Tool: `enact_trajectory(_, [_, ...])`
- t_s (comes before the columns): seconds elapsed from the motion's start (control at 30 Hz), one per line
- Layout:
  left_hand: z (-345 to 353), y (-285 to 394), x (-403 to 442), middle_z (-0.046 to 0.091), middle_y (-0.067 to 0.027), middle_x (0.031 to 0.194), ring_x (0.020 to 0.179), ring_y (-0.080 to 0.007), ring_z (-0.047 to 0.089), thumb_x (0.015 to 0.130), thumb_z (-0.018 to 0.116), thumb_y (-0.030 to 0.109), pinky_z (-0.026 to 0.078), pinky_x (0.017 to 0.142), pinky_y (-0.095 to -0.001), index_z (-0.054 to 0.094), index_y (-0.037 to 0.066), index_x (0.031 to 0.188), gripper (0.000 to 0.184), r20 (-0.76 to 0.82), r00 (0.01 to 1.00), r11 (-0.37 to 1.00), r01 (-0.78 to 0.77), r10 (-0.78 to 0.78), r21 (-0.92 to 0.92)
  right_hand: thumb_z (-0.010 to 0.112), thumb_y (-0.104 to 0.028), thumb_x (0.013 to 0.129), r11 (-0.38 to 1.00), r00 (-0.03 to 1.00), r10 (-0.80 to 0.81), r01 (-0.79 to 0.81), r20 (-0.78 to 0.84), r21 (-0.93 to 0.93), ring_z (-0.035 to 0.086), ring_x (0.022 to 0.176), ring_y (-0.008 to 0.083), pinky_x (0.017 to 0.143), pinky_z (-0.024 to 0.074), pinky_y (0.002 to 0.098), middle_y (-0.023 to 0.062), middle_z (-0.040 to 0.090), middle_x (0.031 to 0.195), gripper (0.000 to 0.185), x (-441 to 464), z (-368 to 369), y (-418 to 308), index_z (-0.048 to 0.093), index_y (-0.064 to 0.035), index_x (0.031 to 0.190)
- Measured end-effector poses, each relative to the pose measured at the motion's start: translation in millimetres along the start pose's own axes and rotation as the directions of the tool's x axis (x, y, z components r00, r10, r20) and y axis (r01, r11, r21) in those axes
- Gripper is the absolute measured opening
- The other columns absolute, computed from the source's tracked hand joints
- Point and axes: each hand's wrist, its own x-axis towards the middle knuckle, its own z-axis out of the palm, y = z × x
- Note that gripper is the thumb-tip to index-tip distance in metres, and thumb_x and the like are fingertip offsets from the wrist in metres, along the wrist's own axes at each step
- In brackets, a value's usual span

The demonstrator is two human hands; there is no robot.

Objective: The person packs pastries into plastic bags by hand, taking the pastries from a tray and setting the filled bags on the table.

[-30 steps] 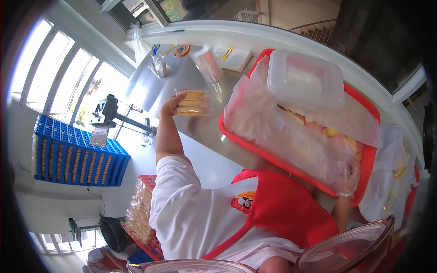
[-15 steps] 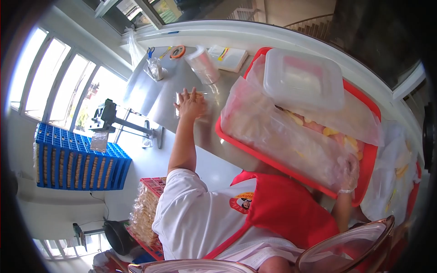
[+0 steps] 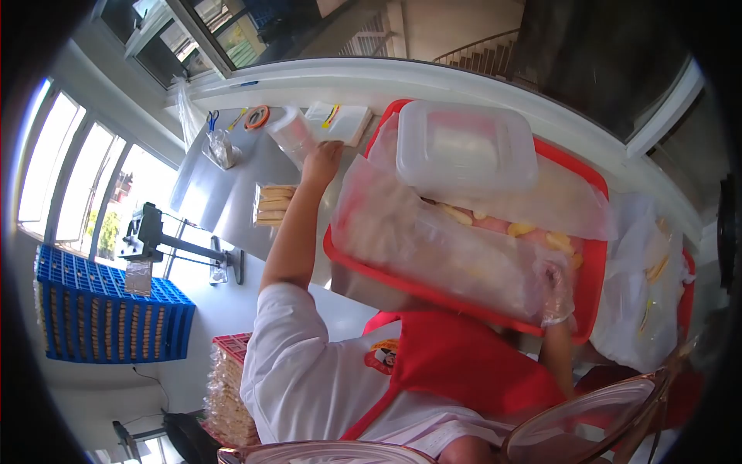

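My bare left hand (image 3: pixel 324 159) is between the clear plastic roll (image 3: pixel 291 133) and the stack of clear bags (image 3: pixel 340 124), its fingers bent together; whatever is in them is hidden. Beside my left forearm, a clear pack of pale finger-shaped pieces (image 3: pixel 273 204) lies on the metal table (image 3: pixel 239 182). My right hand (image 3: pixel 555 290), in a clear glove, rests at the near right of the red tray (image 3: pixel 591 298). Its fingers are curled at the edge of the translucent sheet (image 3: pixel 433 247), and what they hold cannot be made out. Yellow and pink pieces (image 3: pixel 519 229) show between the sheets.
A lidded translucent container (image 3: pixel 466 147) sits on the tray. Blue scissors (image 3: pixel 212 120), orange tape (image 3: pixel 256 117) and a small clear bag (image 3: pixel 221 149) stand at the far left. Beyond the table edge are a sealer-like device (image 3: pixel 143 233) and blue crates (image 3: pixel 116 309). White plastic (image 3: pixel 638 286) lies at right.
My left hand has left the pack on the table and moved away from me to the roll and bags. Its spread fingers have drawn together. My right hand stays at the tray; the view has shifted.
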Motion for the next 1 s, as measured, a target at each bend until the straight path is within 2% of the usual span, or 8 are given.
enact_trajectory(0.17, [-16,90,55,0.061,-0.0125,0.095,0.085,-0.0284,0.058,0.074,0.063,0.023,0.045,0.072,-0.0337,0.061,0.007,0.096,0.027,-0.001,0.991,0.884,0.119,-0.135,-0.452,0.055,-0.009,0.082,0.999,0.998,-0.035,0.036,0.046,-0.029,0.052,0.082,0.0096,0.074,0.0423,0.0238,0.0016,0.055,0.090,0.015,-9,-3,7,0.056,-0.0040,0.096])
enact_trajectory(0.23, [-35,135,48,0.050,-0.0117,0.117,0.107,-0.0282,0.047,0.067,0.069,0.026,0.040,0.086,-0.0383,0.056,0.013,0.109,0.046,0.074,0.957,0.816,-0.195,0.279,-0.545,0.051,-0.005,0.083,0.997,0.992,0.055,-0.048,0.111,-0.062,0.051,0.086,0.0105,0.077,0.0415,0.0249,0.0024,0.055,0.092,0.013,-5,-2,-36,0.054,-0.0040,0.096])
enact_trajectory(0.33, [-38,179,26,0.031,-0.0104,0.134,0.121,-0.0332,0.030,0.062,0.073,0.024,0.029,0.098,-0.0450,0.050,0.018,0.117,0.059,0.309,0.727,0.785,-0.606,0.613,-0.131,0.050,-0.004,0.084,0.984,0.978,0.159,-0.168,0.136,0.058,0.051,0.085,0.0091,0.077,0.0412,0.0237,0.0019,0.054,0.091,0.012,-4,0,-19,0.054,-0.0034,0.096])
enact_trajectory(0.57, [-50,179,27,0.026,-0.0102,0.137,0.128,-0.0377,0.017,0.059,0.075,0.028,0.017,0.102,-0.0522,0.049,0.015,0.120,0.067,0.314,0.797,0.857,-0.478,0.515,-0.193,0.053,-0.004,0.082,0.983,0.981,0.142,-0.155,0.128,0.101,0.051,0.084,0.0087,0.075,0.0412,0.0229,0.0022,0.055,0.089,0.012,-2,1,-22,0.054,-0.0025,0.094])
enact_trajectory(0.67, [-90,212,-1,0.016,-0.0262,0.136,0.129,-0.0411,0.008,0.070,0.062,0.045,0.013,0.101,-0.0519,0.049,0.015,0.120,0.059,-0.066,0.674,0.281,-0.393,0.736,-0.875,0.055,-0.005,0.081,0.993,0.988,0.113,-0.109,0.102,-0.044,0.052,0.083,0.0097,0.075,0.0415,0.0233,0.0026,0.056,0.089,0.011,-1,-1,-37,0.055,-0.0025,0.092])
enact_trajectory(0.7, [-89,221,-8,0.012,-0.0315,0.135,0.129,-0.0427,0.006,0.074,0.057,0.051,0.010,0.101,-0.0522,0.050,0.014,0.120,0.059,-0.289,0.571,-0.068,-0.377,0.768,-0.924,0.056,-0.007,0.081,0.996,0.992,0.085,-0.081,0.094,-0.047,0.053,0.082,0.0107,0.075,0.0418,0.0238,0.0030,0.056,0.089,0.011,0,-1,-37,0.056,-0.0027,0.091])
enact_trajectory(0.8, [-108,244,-4,0.007,-0.0353,0.134,0.127,-0.0463,-0.001,0.080,0.044,0.057,-0.002,0.099,-0.0562,0.051,0.011,0.119,0.061,-0.645,0.211,-0.551,-0.370,0.734,-0.748,0.055,-0.008,0.081,0.993,0.992,0.112,-0.110,0.064,-0.032,0.052,0.079,0.0095,0.073,0.0415,0.0227,0.0017,0.055,0.086,0.010,0,5,-32,0.056,-0.0027,0.090])
enact_trajectory(1.0, [-131,298,-40,0.008,-0.0271,0.138,0.127,-0.0458,-0.008,0.079,0.051,0.050,0.002,0.099,-0.0593,0.048,0.011,0.122,0.058,-0.663,0.410,-0.695,-0.090,0.627,-0.713,0.054,-0.014,0.083,0.986,0.980,0.164,-0.164,0.112,-0.014,0.049,0.075,0.0071,0.071,0.0410,0.0215,-0.0012,0.054,0.082,0.012,5,-2,-5,0.057,-0.0036,0.088])
